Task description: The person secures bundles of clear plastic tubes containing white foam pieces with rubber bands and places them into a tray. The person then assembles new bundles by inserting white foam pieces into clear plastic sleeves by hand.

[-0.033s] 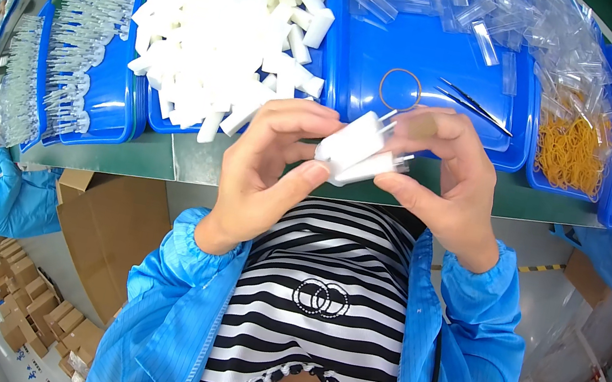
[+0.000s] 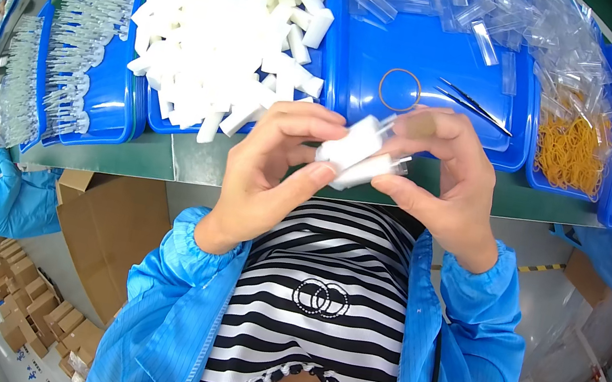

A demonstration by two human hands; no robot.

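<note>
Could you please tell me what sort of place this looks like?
Probably a factory packing line: blue trays along a bench hold heaps of white foam pieces, clear bags and rubber bands, with cardboard boxes stacked below.

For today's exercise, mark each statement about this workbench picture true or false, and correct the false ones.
1. Both hands hold white foam pieces together. True: the left hand and right hand grip them.
2. The tweezers are in the right hand. False: they lie in the blue tray.
3. A single rubber band lies in that tray. True.
4. The heap of white foam pieces is on the person's right. False: it is on the left.
5. The yellow rubber bands sit at the right. True.
</note>
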